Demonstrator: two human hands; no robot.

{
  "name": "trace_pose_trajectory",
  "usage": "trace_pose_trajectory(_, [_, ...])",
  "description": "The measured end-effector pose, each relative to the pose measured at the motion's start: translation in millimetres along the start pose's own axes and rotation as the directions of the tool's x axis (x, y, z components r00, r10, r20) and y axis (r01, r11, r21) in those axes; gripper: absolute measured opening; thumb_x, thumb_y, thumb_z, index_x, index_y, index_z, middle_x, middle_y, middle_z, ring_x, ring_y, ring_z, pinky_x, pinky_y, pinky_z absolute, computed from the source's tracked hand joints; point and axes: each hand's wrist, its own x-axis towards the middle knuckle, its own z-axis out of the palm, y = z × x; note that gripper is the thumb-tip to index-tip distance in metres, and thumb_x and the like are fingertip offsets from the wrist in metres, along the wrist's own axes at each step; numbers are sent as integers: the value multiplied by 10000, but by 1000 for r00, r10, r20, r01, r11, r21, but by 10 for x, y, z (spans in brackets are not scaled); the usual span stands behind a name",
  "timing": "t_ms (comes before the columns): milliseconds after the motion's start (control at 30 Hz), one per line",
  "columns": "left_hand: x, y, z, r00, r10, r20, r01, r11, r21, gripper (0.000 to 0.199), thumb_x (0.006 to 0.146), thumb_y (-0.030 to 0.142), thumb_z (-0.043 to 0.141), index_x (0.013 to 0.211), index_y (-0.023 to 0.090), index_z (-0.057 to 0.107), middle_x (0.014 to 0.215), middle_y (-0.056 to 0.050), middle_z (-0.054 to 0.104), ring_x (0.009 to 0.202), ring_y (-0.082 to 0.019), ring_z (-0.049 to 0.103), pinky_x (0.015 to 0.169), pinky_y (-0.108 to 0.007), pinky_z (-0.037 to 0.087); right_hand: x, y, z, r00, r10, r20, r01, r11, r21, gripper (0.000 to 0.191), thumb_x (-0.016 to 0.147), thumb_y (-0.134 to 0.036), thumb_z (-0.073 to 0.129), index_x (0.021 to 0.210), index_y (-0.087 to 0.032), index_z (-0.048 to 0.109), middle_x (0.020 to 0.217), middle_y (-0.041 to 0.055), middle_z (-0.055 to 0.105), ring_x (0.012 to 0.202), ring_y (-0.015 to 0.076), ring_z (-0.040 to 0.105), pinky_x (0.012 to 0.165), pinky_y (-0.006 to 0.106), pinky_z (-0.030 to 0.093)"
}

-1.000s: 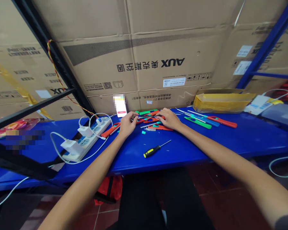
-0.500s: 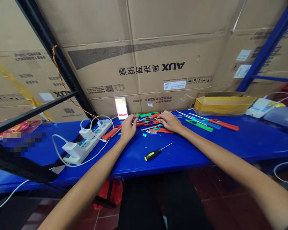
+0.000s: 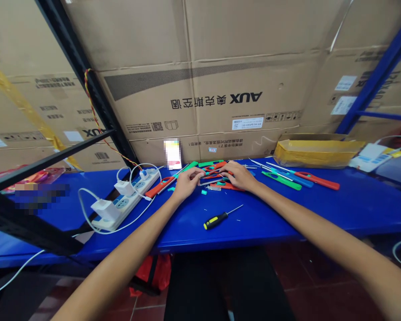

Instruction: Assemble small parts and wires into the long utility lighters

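My left hand is closed in a pinch over the middle of a pile of lighter parts; what its fingertips hold is too small to make out. Close by on its right, my right hand has its fingers curled down at the red lighter casings, their grip partly hidden. Red casing pieces and a green casing lie around the fingertips. Left of my left hand rests a long red lighter. A small teal piece sits in front of the pile. Nearer me lies a black and yellow screwdriver.
Several long lighters, among them a red one and a green one, lie at the right. Behind them stands a yellow-taped box. A power strip with white chargers is at the left; a lit phone leans against the cardboard.
My left hand has come right, closer to my right hand, uncovering a green piece behind it. My right hand stays near the casings with its fingers slightly shifted. The camera view has moved a little.
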Motion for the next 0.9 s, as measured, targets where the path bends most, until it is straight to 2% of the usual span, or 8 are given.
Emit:
trace_pose_trajectory(133, [-5, 8, -10, 997, -30, 78, 32, 999, -22, 345, 944, 513, 723, 976, 174, 775, 587, 11, 620, 499, -142, 557, 517, -269, 468, 12, -34, -37, 999, -33, -14, 33, 999, -36, 205, 1072, -237, 563, 1140, -227, 756, 1074, 108, 771, 973, 279, 638, 897, 451, 525])
trace_pose_trajectory(267, [0, -26, -19, 991, 4, 135, -15, 997, 80, 305, 965, 478, 703, 995, 188, 792, 624, 2, 644, 531, -162, 576, 537, -284, 467, 24, -20, -76, 997, -71, -19, 70, 996, -60, 204, 1064, -220, 569, 1119, -224, 765, 1083, 114, 772, 988, 285, 626, 912, 459, 521])
trace_pose_trajectory(367, [9, -51, -28, 987, 74, 142, -108, 962, 252, 227, 995, 395, 672, 1014, 206, 796, 745, -25, 719, 595, -182, 614, 592, -308, 496, 26, 11, -87, 996, -86, 3, 86, 995, -55, 162, 1052, -251, 620, 1070, -233, 780, 1044, 100, 783, 972, 286, 620, 908, 461, 515])
trace_pose_trajectory(500, [22, -64, -45, 974, 165, 153, -216, 878, 427, 181, 1021, 301, 628, 1052, 210, 781, 911, -58, 775, 764, -217, 701, 744, -342, 562, 25, 21, -83, 998, -59, 27, 61, 997, -48, 94, 1012, -260, 692, 1025, -246, 784, 993, 84, 784, 947, 289, 613, 893, 466, 505])
trace_pose_trajectory(633, [11, -82, -35, 965, 224, 136, -262, 834, 486, 179, 1048, 256, 581, 1070, 205, 752, 1009, -83, 788, 907, -242, 744, 840, -366, 586, 34, -20, -73, 998, -57, 27, 58, 997, -49, 64, 1001, -232, 700, 999, -241, 763, 973, 80, 764, 940, 284, 615, 889, 454, 498])
trace_pose_trajectory(733, [-18, -100, -3, 966, 242, 94, -254, 813, 523, 174, 1060, 259, 571, 1072, 214, 739, 1039, -87, 791, 949, -247, 754, 853, -366, 592, 35, -46, -54, 998, -62, 16, 63, 997, -37, 50, 967, -191, 723, 966, -239, 737, 969, 79, 746, 953, 287, 614, 870, 443, 499])
trace_pose_trajectory(900, [-75, -83, 46, 962, 253, 100, -264, 786, 559, 168, 1074, 248, 562, 1099, 216, 725, 1088, -88, 786, 1010, -246, 759, 889, -357, 591, 23, -37, -10, 998, -60, -10, 60, 998, -7, 77, 933, -157, 727, 912, -225, 695, 952, 80, 739, 928, 277, 615, 848, 425, 506])
